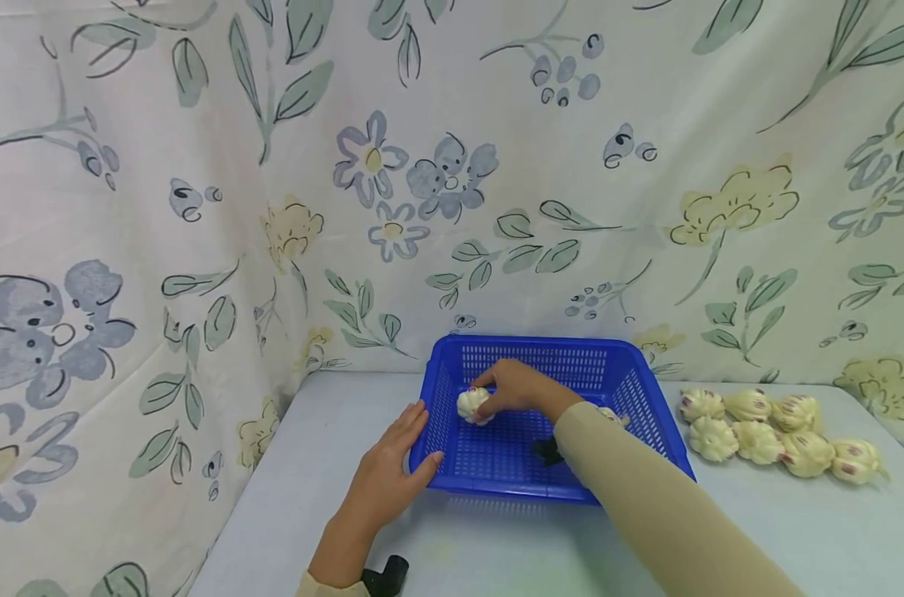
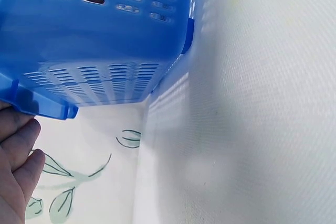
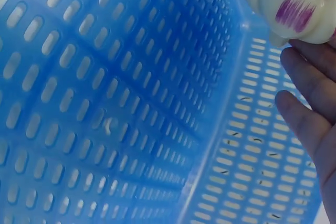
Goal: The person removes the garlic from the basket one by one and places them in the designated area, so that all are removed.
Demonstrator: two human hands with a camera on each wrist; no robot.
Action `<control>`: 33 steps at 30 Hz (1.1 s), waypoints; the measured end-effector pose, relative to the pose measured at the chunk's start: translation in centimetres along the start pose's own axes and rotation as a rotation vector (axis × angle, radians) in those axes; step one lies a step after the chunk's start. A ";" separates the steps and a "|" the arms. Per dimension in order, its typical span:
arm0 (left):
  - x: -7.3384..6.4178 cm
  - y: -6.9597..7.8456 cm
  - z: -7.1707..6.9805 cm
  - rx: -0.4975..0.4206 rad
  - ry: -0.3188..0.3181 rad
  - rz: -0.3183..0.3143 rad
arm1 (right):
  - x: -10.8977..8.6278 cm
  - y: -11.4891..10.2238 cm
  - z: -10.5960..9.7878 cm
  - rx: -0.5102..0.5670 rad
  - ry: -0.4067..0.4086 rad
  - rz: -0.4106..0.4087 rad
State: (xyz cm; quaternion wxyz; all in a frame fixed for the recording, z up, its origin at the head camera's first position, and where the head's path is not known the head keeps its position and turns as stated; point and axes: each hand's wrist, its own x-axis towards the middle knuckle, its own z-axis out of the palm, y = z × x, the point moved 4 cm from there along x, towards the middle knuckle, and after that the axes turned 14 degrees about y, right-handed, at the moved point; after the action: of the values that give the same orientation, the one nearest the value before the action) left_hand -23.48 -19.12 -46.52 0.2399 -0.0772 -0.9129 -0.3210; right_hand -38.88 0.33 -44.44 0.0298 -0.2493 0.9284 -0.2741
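Observation:
My right hand (image 1: pixel 517 388) reaches into the blue plastic basket (image 1: pixel 512 487) and grips a garlic bulb (image 1: pixel 473 405) near its left side. In the right wrist view the held garlic bulb (image 3: pixel 294 6) shows purple streaks, with fingers (image 3: pixel 310 87) beneath it. Another garlic bulb (image 1: pixel 611 414) lies in the basket, partly hidden behind my right sleeve. My left hand (image 1: pixel 385 473) rests against the basket's left rim with its fingers straight. In the left wrist view, fingertips (image 2: pixel 31 129) touch the underside of the rim.
Several garlic bulbs (image 1: pixel 784 431) lie in two rows on the white table (image 1: pixel 288 497), right of the basket. A floral cloth (image 1: pixel 452 207) hangs behind the table and along its left side.

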 end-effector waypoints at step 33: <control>0.0 0.2 0.1 0.008 0.013 -0.017 | -9.3 3.2 -13.6 -0.006 0.386 -0.136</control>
State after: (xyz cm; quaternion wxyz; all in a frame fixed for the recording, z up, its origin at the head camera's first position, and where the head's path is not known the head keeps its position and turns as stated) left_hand -23.48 -18.89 -46.49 0.2433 -0.0665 -0.9133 -0.3199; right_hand -34.80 13.81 -35.29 -0.1679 -0.2543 0.8987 -0.3156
